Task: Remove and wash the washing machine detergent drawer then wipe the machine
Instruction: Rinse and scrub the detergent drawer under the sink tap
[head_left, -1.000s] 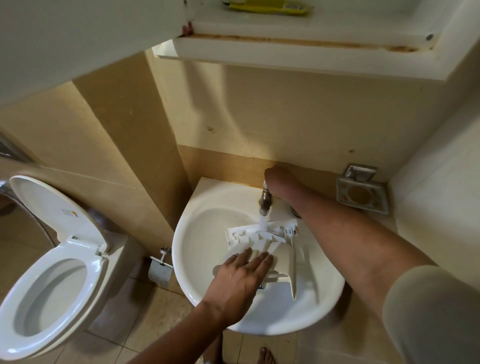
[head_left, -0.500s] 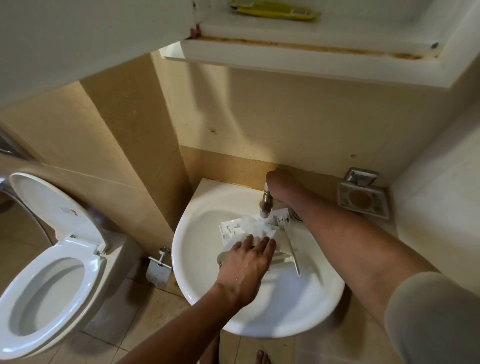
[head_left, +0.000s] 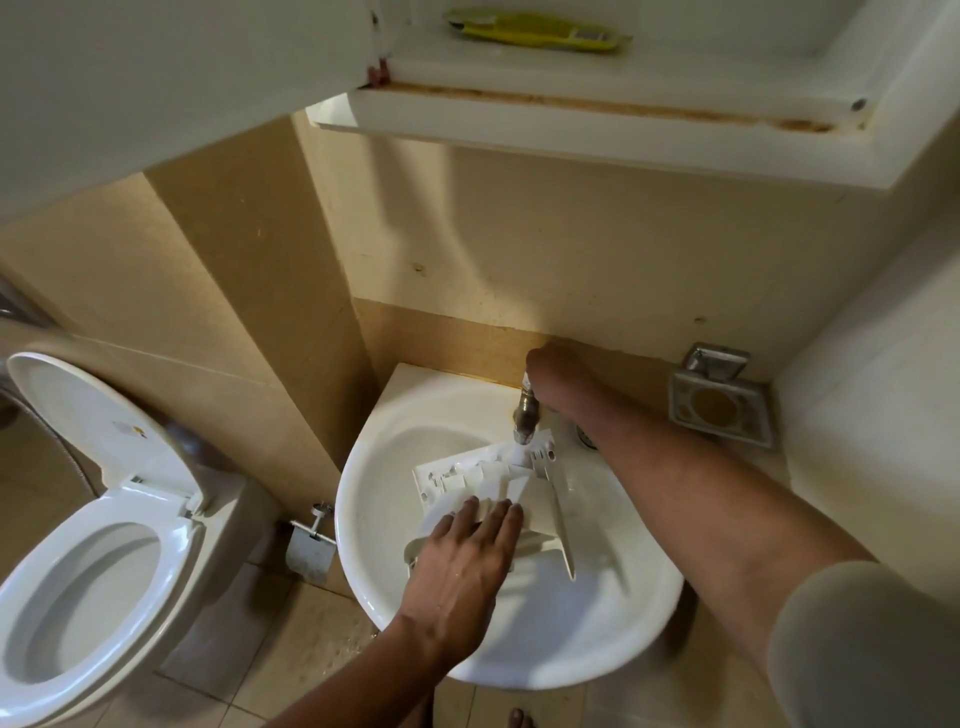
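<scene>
The white plastic detergent drawer (head_left: 488, 480) lies tilted in the white sink basin (head_left: 597, 623), its far end under the tap (head_left: 525, 410), where water runs onto it. My left hand (head_left: 467, 564) rests on the drawer's near part with straight fingers spread over it. My right hand (head_left: 558, 382) is curled round the tap's handle at the back of the sink; its fingers are hidden behind the hand.
A toilet (head_left: 88, 587) with raised lid stands at the left. A toilet-roll holder (head_left: 311, 545) hangs beside the sink. A metal soap holder (head_left: 719, 405) is fixed to the wall at the right. An open cabinet (head_left: 571, 109) overhangs the sink, with a yellow packet (head_left: 540, 31) inside.
The drawer has shifted back toward the tap and turned, so water now hits its far end. My left hand has slid along with it. My right hand stays on the tap.
</scene>
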